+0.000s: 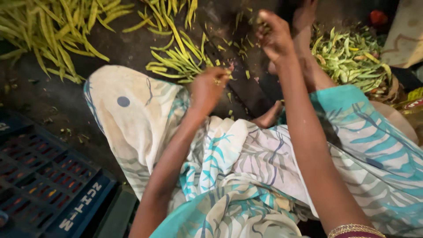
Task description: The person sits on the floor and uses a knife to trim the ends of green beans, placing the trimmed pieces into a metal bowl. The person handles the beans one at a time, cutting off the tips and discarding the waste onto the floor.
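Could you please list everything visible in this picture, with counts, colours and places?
Beans: many, yellow-green, loose on the ground top left and top centre.
Cut pieces: heap, green, top right in a basket.
Crate: one, dark blue, bottom left.
Ground: dark, scattered with scraps.
Cloth: white and teal leaf print, over the lap.
Bangle: gold, right wrist.
Foot: one, bare, top centre.
Left hand: grip closed at the beans.
Right hand: raised, pinching green bits.

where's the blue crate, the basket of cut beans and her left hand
blue crate (44, 185), head view, on its slatted top
basket of cut beans (393, 88), head view, on its right rim
left hand (209, 88), head view, on the back of the hand
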